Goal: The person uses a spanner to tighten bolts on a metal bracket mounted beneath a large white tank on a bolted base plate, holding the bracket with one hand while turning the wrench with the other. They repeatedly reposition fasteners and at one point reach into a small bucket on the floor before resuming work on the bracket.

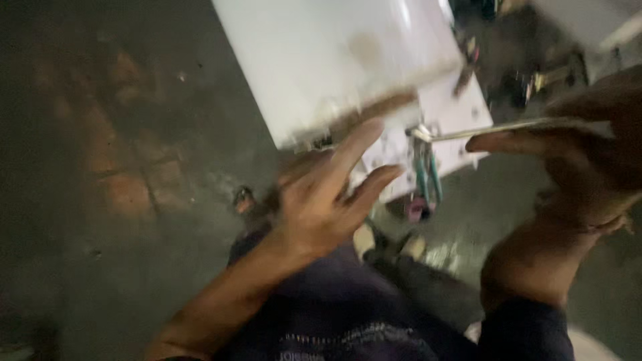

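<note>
The picture is blurred by motion. My left hand [328,194] is spread with its fingers apart and reaches up toward the brown lower edge of a white board [334,60]; I cannot tell if the fingertips touch it. My right hand [575,154] at the right is closed around a long thin metal tool [495,128]. That tool points left, and its tip lies near a small metal fitting [420,132] at the board's edge. Green-handled pliers [426,175] lie just below that tip, on a lower white panel [455,100].
The floor [120,167] is dark concrete with a reddish patch at left. My dark-clothed legs [348,314] and a shoe [394,247] fill the lower middle. Blurred tools and clutter [528,73] lie on the ground at upper right.
</note>
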A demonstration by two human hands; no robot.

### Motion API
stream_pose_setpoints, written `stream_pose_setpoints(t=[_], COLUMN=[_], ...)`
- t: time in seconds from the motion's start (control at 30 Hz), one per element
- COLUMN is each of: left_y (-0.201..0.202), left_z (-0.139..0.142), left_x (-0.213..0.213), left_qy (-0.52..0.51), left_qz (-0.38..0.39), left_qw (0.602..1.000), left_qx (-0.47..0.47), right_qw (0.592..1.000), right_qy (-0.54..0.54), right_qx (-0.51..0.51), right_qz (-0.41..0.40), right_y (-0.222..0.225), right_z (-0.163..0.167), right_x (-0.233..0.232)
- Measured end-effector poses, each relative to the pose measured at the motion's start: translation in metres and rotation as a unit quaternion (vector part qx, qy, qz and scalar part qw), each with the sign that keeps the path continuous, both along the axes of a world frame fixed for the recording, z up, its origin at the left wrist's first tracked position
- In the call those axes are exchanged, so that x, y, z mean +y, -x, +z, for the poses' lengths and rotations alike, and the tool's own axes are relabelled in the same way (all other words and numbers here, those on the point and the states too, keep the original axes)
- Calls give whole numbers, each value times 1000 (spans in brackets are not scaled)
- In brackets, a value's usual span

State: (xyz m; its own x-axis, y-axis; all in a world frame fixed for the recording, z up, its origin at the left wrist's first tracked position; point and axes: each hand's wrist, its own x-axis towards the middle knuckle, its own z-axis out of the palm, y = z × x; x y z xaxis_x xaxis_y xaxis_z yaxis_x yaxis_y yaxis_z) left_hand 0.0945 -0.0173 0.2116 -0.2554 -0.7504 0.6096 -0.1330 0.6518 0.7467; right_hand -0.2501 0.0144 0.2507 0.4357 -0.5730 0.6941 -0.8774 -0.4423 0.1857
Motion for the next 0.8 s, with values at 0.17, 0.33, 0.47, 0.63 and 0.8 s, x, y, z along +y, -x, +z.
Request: stream_pose_setpoints(t=[0.17,0.33,0.47,0.63,0.8], left_y=[-45,-39,-19,-12,-12], left_z=[-42,-66,-67,-64,-65], left_x=[17,9,6,-4,-13], left_qy=[-55,-238,-252,-189,-112], left_qz=[10,-11,-41,-17,30], left_qw=[996,962,966,982,991], left_qx=[-74,-131,-42,-18,-59], right_qw=[978,926,938,961,994], right_qy=[35,-12,-1,-2,14], right_qx=[-172,-350,-323,-267,-79], right_qz=[-109,-142,-128,-78,-72], right_y=[-34,-98,-111,-114,-107], right_z=[-71,-149,-144,-103,-63], right_x=[34,37,31,-3,-13])
